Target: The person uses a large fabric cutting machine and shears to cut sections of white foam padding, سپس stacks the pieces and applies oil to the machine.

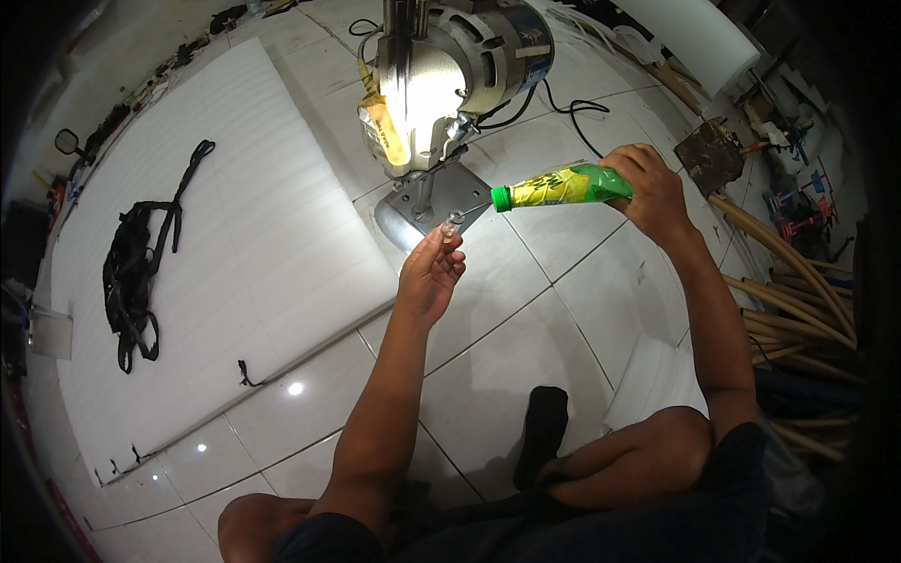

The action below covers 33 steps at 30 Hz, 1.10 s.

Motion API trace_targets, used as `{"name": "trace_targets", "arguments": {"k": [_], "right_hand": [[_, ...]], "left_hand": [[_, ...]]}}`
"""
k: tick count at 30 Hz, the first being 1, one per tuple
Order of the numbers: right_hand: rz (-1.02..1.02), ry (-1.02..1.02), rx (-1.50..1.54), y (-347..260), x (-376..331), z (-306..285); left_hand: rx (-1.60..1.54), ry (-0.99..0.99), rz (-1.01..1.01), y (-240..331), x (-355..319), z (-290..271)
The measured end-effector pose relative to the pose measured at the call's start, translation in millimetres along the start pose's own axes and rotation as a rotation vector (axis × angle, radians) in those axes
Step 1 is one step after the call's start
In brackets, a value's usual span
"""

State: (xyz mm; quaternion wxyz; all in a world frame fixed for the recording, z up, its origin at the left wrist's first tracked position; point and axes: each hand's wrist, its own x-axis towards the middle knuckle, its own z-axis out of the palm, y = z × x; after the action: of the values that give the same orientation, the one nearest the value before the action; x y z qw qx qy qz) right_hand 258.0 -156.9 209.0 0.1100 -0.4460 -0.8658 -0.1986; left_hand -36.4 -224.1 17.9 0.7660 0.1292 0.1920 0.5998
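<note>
My right hand (654, 192) is closed round the base of a green plastic bottle (563, 186) with a yellow label, tipped on its side. Its green cap (502, 199) points left, and a thin spout or stream runs from it toward a small clear glass vial (453, 223); which of the two I cannot tell. Between the thumb and fingers of my left hand (433, 272) the vial is held upright. Just beyond both hands stands a cutting machine (422, 94) with a lit lamp, a motor and a flat metal base plate (450, 192).
A large white foam sheet (253, 206) covers the floor on the left, with black fabric straps (131, 272) on it. Black cable (572, 108) trails behind the machine. On the right lie brown tubes (788, 310) and a white roll (694, 42). My foot in a black sock (542, 427) rests on the tiles.
</note>
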Motion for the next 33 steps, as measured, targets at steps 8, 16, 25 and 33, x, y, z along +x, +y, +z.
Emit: {"name": "trace_targets", "arguments": {"k": [8, 16, 25, 33], "right_hand": [[-0.006, -0.009, -0.011, 1, 0, 0], [-0.012, 0.0, -0.006, 0, 0, 0], [-0.016, 0.013, 0.005, -1, 0, -2], [-0.025, 0.034, 0.017, -1, -1, -3]], "left_hand": [[-0.019, 0.063, -0.03, -1, 0, 1], [-0.043, 0.102, -0.043, 1, -1, 8], [-0.038, 0.092, -0.056, 1, -1, 6], [-0.04, 0.1, -0.045, 1, -2, 11]]}}
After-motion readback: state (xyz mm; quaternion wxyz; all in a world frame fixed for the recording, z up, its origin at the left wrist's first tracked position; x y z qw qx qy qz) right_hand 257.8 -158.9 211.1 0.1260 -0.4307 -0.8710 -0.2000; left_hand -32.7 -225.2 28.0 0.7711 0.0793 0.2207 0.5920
